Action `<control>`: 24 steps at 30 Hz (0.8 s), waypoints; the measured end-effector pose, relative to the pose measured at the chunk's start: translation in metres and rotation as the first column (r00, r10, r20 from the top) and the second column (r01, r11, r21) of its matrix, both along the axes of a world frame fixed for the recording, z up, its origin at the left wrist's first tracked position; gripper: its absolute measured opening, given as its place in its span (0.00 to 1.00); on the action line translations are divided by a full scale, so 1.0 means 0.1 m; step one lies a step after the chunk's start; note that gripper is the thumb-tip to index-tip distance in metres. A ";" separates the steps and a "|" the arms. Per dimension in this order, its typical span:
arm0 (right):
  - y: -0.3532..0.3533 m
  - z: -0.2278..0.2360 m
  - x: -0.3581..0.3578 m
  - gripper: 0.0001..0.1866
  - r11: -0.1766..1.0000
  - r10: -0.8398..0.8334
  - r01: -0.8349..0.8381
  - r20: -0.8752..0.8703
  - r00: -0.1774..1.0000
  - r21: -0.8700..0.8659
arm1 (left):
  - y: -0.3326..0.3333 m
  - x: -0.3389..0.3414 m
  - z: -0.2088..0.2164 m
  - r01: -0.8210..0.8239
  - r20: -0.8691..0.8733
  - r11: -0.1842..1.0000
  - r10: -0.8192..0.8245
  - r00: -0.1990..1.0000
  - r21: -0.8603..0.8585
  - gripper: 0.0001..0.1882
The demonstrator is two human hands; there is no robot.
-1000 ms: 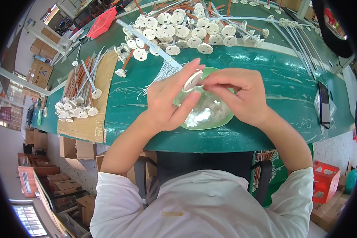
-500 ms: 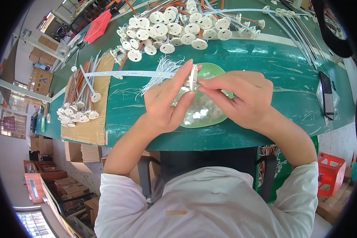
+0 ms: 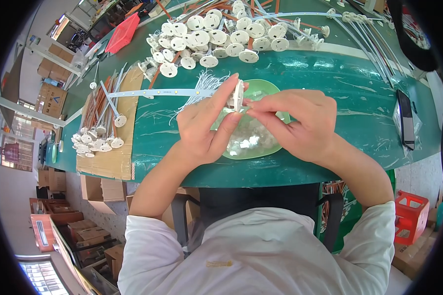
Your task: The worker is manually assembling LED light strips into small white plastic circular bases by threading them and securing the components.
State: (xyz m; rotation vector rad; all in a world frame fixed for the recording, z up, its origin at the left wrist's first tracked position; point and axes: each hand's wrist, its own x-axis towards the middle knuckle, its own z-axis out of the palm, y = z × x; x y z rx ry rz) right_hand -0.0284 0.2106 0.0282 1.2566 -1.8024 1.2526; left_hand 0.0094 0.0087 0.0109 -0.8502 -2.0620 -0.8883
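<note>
Cardboard boxes (image 3: 51,102) stand left of a scuffed green worktable (image 3: 157,142), disc-ended strips (image 3: 200,37) piled on its far side. A white disc (image 3: 238,96), edge-on above a light-green bowl (image 3: 253,157), is held by the half-curled left hand (image 3: 199,125), a pale LED strip (image 3: 157,92) extending left; the right hand (image 3: 300,118) pinches just beside it, any contents unclear.

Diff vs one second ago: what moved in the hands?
The LED strip swung from slanting up-left to nearly level, pointing left; the white disc turned nearly edge-on. No visible grab or release. Left hand still holds the disc; right hand stays pinched close by.
</note>
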 end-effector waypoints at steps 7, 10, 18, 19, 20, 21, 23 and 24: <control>0.01 0.02 -0.02 0.07 0.999 0.052 -0.052 0.033 0.998 0.010 | 0.00 0.03 0.02 -0.044 -0.005 0.998 0.043 0.999 -0.044 0.27; 0.00 0.01 -0.01 0.07 0.998 0.063 -0.064 0.083 0.995 0.006 | 0.01 0.04 0.02 -0.031 -0.046 0.999 0.029 0.999 -0.035 0.27; 0.00 0.03 -0.09 0.07 0.987 0.150 -0.151 0.020 0.988 0.062 | 0.01 -0.02 0.05 0.026 -0.067 1.000 -0.026 0.997 -0.009 0.25; 0.01 0.03 -0.10 0.07 0.987 0.149 -0.150 0.021 0.989 0.063 | 0.01 -0.02 0.07 0.027 -0.067 1.000 -0.027 0.997 -0.008 0.25; 0.03 0.03 -0.10 0.07 0.983 0.163 -0.166 0.052 0.985 0.073 | 0.01 0.00 0.09 0.036 -0.059 0.999 -0.038 0.998 -0.027 0.25; 0.04 0.04 -0.10 0.07 0.980 0.176 -0.183 0.083 0.981 0.083 | 0.00 0.02 0.11 0.045 -0.051 0.998 -0.048 0.998 -0.046 0.24; 0.06 0.07 -0.08 0.07 0.973 0.197 -0.216 0.195 0.961 0.077 | -0.01 0.07 0.13 0.036 -0.023 0.997 -0.037 0.999 -0.070 0.24; 0.06 0.08 -0.06 0.06 0.967 0.216 -0.247 0.303 0.928 0.068 | -0.02 0.08 0.14 0.027 0.002 0.995 -0.027 1.000 -0.095 0.24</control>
